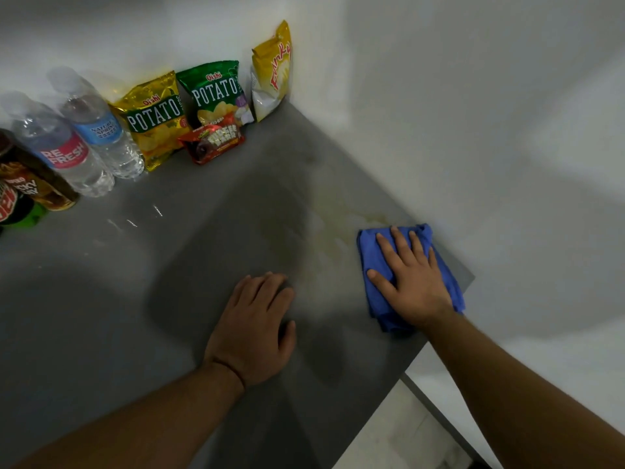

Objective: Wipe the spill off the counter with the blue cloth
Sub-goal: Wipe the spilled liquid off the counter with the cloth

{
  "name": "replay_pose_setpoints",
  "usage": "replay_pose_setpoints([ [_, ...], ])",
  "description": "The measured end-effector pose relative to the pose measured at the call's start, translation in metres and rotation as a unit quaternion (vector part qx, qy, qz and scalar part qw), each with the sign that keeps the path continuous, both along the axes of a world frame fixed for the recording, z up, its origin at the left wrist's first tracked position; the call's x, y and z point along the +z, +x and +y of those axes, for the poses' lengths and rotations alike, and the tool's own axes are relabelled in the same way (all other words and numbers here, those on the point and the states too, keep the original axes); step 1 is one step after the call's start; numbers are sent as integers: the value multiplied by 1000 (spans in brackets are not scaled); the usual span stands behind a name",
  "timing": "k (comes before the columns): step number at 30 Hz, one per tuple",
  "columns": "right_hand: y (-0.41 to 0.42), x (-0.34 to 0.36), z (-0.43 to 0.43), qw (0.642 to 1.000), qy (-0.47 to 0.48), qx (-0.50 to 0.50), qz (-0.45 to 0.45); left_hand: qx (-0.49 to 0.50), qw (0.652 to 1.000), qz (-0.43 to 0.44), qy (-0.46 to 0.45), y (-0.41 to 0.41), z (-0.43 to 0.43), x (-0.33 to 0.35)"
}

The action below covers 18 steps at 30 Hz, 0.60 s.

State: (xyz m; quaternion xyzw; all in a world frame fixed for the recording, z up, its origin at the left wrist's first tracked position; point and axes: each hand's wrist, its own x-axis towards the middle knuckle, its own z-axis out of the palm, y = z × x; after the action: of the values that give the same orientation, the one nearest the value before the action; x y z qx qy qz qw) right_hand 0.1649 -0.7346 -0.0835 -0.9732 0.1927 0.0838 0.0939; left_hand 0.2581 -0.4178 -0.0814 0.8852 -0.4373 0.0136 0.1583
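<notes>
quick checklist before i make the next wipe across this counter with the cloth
1. Right hand pressing flat on blue cloth: ok.
2. Cloth beside the yellowish spill, which lies to its left: ok.
3. Spill gone: not ok, streaks show.
4. Left hand on counter, clear of the cloth: ok.
5. Snack bags and bottles back by the wall, off the path: ok.
6. Cloth dry enough: cannot tell.
</notes>
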Motion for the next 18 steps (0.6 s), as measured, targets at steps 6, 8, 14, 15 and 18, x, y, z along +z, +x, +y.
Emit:
replay_pose_setpoints([
  [6,-46,1,-7,1000,11,-14,-18,-1,1000,14,17,0,1,2],
  [8,-41,3,-13,999,3,-43,-11,1,1000,14,21,0,0,2],
  [14,3,2,3,995,-8,-98,12,7,1000,5,21,-2,0,3],
  [15,4,0,13,998,-7,-66,7,10,1000,4,21,-3,1,4],
  [18,-23,-3,27,997,-2,71,2,11,1000,9,27,-3,1,4],
])
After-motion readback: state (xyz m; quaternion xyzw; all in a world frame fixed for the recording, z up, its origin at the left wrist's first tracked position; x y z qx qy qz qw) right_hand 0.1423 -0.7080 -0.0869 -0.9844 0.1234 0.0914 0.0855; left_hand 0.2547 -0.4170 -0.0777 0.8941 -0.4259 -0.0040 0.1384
